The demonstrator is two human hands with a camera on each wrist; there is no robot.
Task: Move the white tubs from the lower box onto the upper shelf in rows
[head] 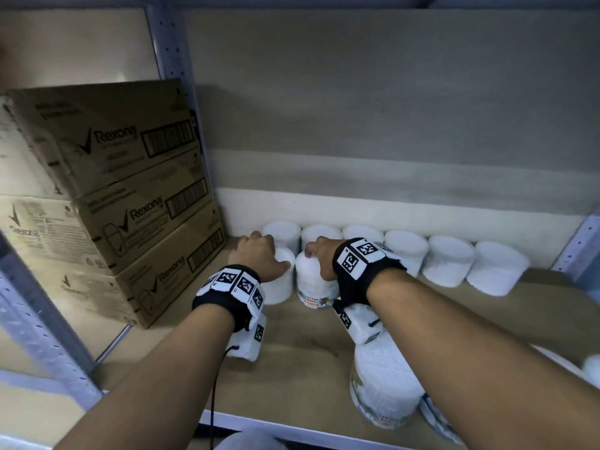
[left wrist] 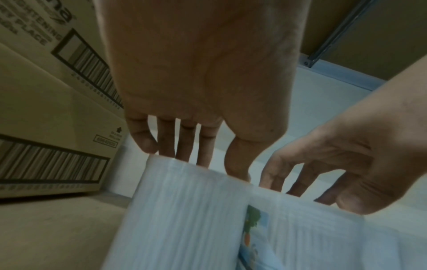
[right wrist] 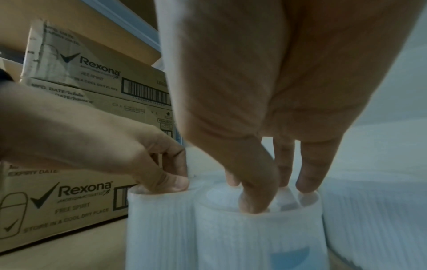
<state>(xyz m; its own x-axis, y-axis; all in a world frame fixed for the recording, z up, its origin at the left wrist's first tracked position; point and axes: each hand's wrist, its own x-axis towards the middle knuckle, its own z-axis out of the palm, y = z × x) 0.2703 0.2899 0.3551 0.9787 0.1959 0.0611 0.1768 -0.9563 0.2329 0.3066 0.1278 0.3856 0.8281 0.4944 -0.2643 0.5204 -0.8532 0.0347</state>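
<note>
Two white tubs stand side by side on the upper shelf (head: 308, 345), just in front of a back row of several white tubs (head: 451, 258). My left hand (head: 259, 254) grips the left tub (head: 279, 289) from above, fingers over its far rim and thumb on the near rim. My right hand (head: 319, 258) grips the labelled right tub (head: 313, 282) by its top. In the left wrist view the left hand (left wrist: 208, 164) clasps the left tub (left wrist: 184, 219). In the right wrist view the right hand (right wrist: 265, 193) has its fingertips on the lid of the right tub (right wrist: 254, 237).
Stacked Rexona cardboard boxes (head: 130, 206) fill the shelf's left side, close to the left tub. A perforated metal post (head: 175, 60) rises behind them. More white tubs (head: 383, 384) stand near the shelf's front edge under my right forearm.
</note>
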